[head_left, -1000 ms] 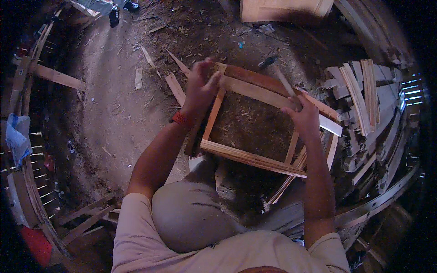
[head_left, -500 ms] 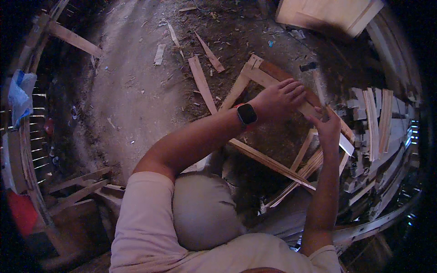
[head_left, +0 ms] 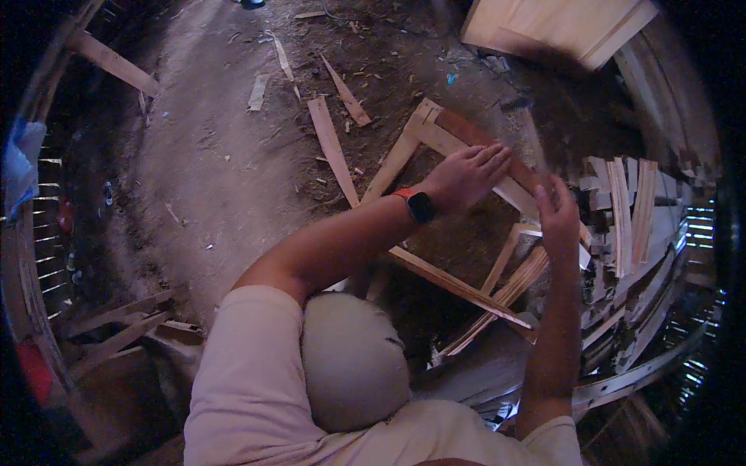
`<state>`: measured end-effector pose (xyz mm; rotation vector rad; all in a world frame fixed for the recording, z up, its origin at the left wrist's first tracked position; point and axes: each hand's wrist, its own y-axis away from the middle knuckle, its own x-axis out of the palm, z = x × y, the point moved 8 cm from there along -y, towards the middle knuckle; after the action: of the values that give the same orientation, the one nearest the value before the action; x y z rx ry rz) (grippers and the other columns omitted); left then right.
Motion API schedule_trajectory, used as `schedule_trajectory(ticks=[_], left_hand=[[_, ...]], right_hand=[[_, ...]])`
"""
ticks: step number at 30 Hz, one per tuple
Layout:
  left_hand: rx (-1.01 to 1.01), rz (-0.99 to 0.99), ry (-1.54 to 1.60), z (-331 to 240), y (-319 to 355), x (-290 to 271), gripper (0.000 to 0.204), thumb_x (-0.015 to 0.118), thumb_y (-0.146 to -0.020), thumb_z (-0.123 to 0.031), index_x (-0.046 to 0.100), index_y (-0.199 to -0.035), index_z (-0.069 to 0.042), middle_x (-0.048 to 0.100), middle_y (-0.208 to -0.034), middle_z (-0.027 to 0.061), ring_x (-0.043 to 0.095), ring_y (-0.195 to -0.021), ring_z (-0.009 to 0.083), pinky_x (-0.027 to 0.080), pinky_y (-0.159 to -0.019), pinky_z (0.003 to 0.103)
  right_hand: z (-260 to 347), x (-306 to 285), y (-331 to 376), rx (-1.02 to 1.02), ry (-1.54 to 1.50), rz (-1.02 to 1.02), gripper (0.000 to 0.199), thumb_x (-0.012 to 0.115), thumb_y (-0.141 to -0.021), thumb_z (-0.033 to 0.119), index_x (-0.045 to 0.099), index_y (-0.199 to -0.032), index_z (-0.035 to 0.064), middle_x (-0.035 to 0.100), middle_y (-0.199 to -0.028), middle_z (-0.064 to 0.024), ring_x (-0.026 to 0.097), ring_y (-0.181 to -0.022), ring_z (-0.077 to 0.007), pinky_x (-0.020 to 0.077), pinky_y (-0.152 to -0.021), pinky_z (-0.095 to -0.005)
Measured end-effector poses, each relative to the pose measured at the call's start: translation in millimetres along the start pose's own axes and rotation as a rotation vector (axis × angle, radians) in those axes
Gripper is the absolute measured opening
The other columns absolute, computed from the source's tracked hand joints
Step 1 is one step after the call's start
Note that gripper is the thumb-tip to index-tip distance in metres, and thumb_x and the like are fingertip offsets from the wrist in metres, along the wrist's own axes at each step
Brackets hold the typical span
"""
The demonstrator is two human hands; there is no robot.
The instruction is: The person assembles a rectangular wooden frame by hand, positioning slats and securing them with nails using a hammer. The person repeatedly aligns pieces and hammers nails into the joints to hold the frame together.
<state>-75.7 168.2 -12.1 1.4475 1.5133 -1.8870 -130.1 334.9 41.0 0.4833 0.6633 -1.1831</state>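
A wooden frame of pale bars lies tilted in front of me, its far corner pointing up and away. Along its far bar runs a reddish-brown wood strip. My left hand, with a dark smartwatch at the wrist, lies across this bar, its fingers stretched out flat and side by side. By the bar's right end is my right hand, fingers raised and thumb apart. Whether it touches the wood is hard to see. Below, a long grooved strip forms the near side.
Stacked wood offcuts fill the right side. A pale wooden panel stands at the far right. Loose slats and shavings litter the dirt floor. More timber lies at the lower left, near a slatted wall.
The view has shifted slightly. My left fingers have drawn closer together on the far bar. My right hand's fingers have risen a little, and its thumb has moved up beside them.
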Motion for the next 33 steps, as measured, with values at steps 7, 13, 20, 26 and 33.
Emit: schedule_trajectory(ticks=[7,13,20,26,33], left_hand=[[0.013,-0.078,0.025,0.3,3.0,-3.3,0.046,0.059,-0.090,-0.020,0.061,-0.132,-0.003,0.056,-0.143,0.0137,0.052,-0.135,0.0286,0.041,-0.114,0.042],[0.009,-0.100,0.064,-0.1,1.9,-6.9,0.041,0.058,-0.090,-0.020,0.064,-0.126,-0.002,0.061,-0.133,0.0139,0.055,-0.131,0.0295,0.044,-0.112,0.041],[-0.033,-0.107,0.071,1.9,-0.1,-13.8,0.039,0.060,-0.089,-0.019,0.065,-0.123,-0.001,0.059,-0.136,0.0138,0.055,-0.130,0.0289,0.044,-0.111,0.041],[-0.041,-0.106,0.069,3.4,2.5,-15.1,0.047,0.061,-0.088,-0.018,0.061,-0.132,-0.002,0.054,-0.146,0.0143,0.049,-0.139,0.0291,0.043,-0.113,0.041],[-0.032,-0.011,0.058,2.3,3.4,-4.2,0.043,0.057,-0.091,-0.019,0.062,-0.129,-0.001,0.052,-0.148,0.0150,0.049,-0.139,0.0279,0.042,-0.114,0.040]], right_hand=[[90.9,19.9,-5.2,-0.165,0.118,0.150,0.041,0.056,-0.102,0.020,0.059,-0.137,-0.0021,0.072,-0.112,-0.0247,0.072,-0.096,-0.0274,0.0529,-0.084,-0.0381],[122.5,27.6,-0.7,-0.278,0.176,0.121,0.038,0.056,-0.101,0.014,0.060,-0.135,-0.0028,0.070,-0.115,-0.0272,0.072,-0.104,-0.0332,0.0527,-0.088,-0.0399],[123.0,31.9,2.5,-0.290,0.119,0.087,0.036,0.056,-0.101,0.013,0.061,-0.133,-0.0036,0.069,-0.118,-0.0276,0.070,-0.107,-0.0386,0.0532,-0.089,-0.0413],[119.4,20.4,-5.3,-0.160,0.060,-0.010,0.036,0.056,-0.101,0.014,0.061,-0.133,-0.0035,0.069,-0.117,-0.0274,0.070,-0.108,-0.0390,0.0533,-0.091,-0.0421],[119.8,29.3,-10.2,-0.240,0.147,0.094,0.038,0.056,-0.101,0.015,0.060,-0.132,-0.0062,0.069,-0.118,-0.0275,0.071,-0.107,-0.0369,0.0533,-0.091,-0.0413]])
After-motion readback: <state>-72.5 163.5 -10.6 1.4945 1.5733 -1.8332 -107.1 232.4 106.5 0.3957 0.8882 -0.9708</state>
